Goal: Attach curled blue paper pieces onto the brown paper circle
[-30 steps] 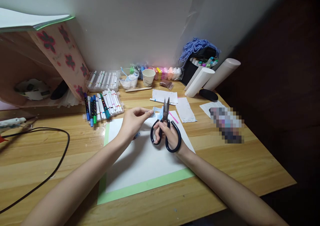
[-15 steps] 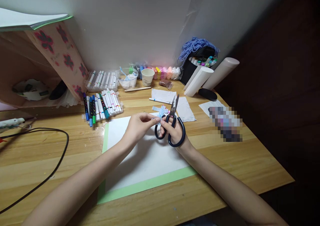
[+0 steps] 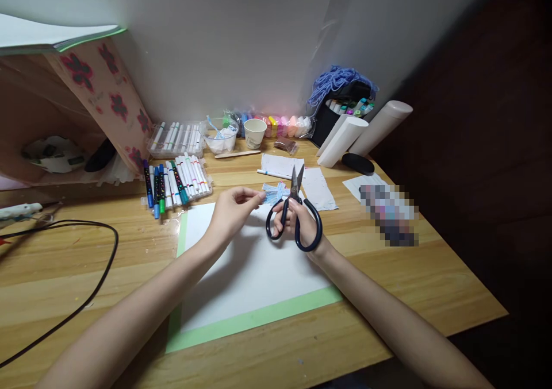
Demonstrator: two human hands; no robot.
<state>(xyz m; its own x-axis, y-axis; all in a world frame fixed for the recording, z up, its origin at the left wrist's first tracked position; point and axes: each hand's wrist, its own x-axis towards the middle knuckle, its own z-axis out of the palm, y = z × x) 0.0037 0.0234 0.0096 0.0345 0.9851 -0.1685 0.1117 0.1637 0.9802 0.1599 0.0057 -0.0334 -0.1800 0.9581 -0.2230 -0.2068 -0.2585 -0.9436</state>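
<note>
Black-handled scissors (image 3: 295, 191) are in my right hand (image 3: 302, 221), blades pointing up and slightly apart. To their left, my left hand (image 3: 233, 211) has its thumb and index fingertips pinched together; whatever may be between them is too small to make out. Just beyond the fingertips lie light blue patterned strips (image 3: 275, 191). Both hands are above a white sheet (image 3: 228, 297) with green edges on the wooden table (image 3: 345, 337).
Markers (image 3: 172, 182) fill the back left, near a clear bowl (image 3: 221, 136) and a paper cup (image 3: 255, 133). Paper pieces (image 3: 319, 189) lie beyond the scissors. White rolls (image 3: 345, 139) stand back right; a black cable (image 3: 114, 251) curves at left.
My left hand has moved left, away from my right hand. The scissors have tilted slightly left, and the blue piece formerly between my hands is no longer between them.
</note>
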